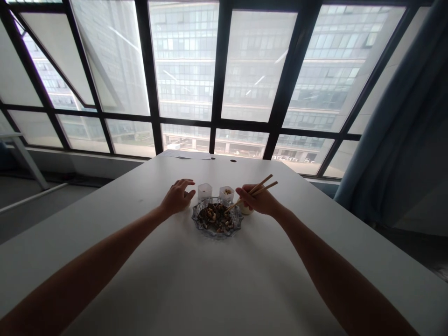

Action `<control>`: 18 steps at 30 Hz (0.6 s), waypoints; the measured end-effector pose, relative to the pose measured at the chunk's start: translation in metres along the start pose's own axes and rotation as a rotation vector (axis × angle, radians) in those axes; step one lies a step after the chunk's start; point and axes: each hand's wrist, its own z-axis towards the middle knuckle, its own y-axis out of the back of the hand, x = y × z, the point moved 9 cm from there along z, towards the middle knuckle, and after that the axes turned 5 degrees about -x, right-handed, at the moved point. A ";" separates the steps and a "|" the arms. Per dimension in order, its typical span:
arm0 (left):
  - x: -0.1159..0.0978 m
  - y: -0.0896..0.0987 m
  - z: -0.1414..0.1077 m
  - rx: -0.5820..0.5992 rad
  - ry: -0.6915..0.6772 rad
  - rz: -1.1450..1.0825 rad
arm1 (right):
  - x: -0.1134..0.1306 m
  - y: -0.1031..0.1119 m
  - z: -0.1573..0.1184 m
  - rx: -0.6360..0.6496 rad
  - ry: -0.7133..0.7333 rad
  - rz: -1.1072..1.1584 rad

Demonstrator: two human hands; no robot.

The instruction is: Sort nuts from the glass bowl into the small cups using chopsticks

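Observation:
A clear glass bowl (pixel 217 233) with a wavy rim holds a mix of dark and light brown pieces, perhaps nuts and seeds. My right hand (pixel 258 199) is closed on a pair of wooden chopsticks (pixel 265 185), whose tips reach down into the bowl's right part. Left of the bowl, my left hand (pixel 178 197) has its fingers apart and holds nothing. Behind the bowl stand two small translucent cups; the right cup (pixel 227 192) has some light pieces in it, while the left cup (pixel 205 191) shows little inside. Another small container (pixel 246 210) is partly hidden beneath my right hand.
The white table (pixel 210 284) stretches to a large window with dark frames. White papers (pixel 187 154) lie at its far edge, near two dark round spots. A blue curtain (pixel 392 116) hangs at the right, and a white metal frame (pixel 30 161) stands at the left.

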 end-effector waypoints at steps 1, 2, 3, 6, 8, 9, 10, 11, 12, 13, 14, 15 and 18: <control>0.014 0.005 -0.008 -0.026 0.035 0.021 | 0.000 -0.003 0.000 0.005 0.006 -0.023; 0.026 0.007 -0.015 -0.046 0.071 0.034 | 0.000 -0.006 0.000 0.007 0.013 -0.045; 0.038 0.009 -0.022 -0.059 0.105 0.040 | 0.000 -0.008 0.000 0.009 0.019 -0.064; 0.063 0.006 -0.038 -0.072 0.216 0.012 | 0.003 -0.014 -0.002 0.020 0.029 -0.102; 0.075 0.000 -0.045 -0.061 0.301 -0.033 | 0.005 -0.017 -0.006 0.022 0.030 -0.112; 0.079 -0.003 -0.048 -0.047 0.337 -0.062 | 0.007 -0.019 -0.008 0.018 0.031 -0.115; 0.081 -0.008 -0.050 -0.027 0.363 -0.096 | 0.008 -0.020 -0.010 0.012 0.030 -0.118; 0.081 -0.011 -0.051 -0.004 0.377 -0.131 | 0.009 -0.021 -0.013 0.002 0.027 -0.120; 0.080 -0.015 -0.052 0.019 0.381 -0.163 | 0.009 -0.020 -0.015 -0.016 0.021 -0.116; 0.079 -0.017 -0.053 0.037 0.380 -0.188 | 0.009 -0.019 -0.016 -0.047 0.011 -0.102; 0.078 -0.018 -0.053 0.046 0.377 -0.204 | 0.007 -0.015 -0.017 -0.088 -0.004 -0.077; 0.077 -0.018 -0.053 0.044 0.374 -0.209 | 0.004 -0.011 -0.018 -0.144 -0.026 -0.040; 0.072 -0.011 -0.052 -0.004 0.337 -0.191 | -0.015 0.009 -0.020 -0.346 -0.146 0.098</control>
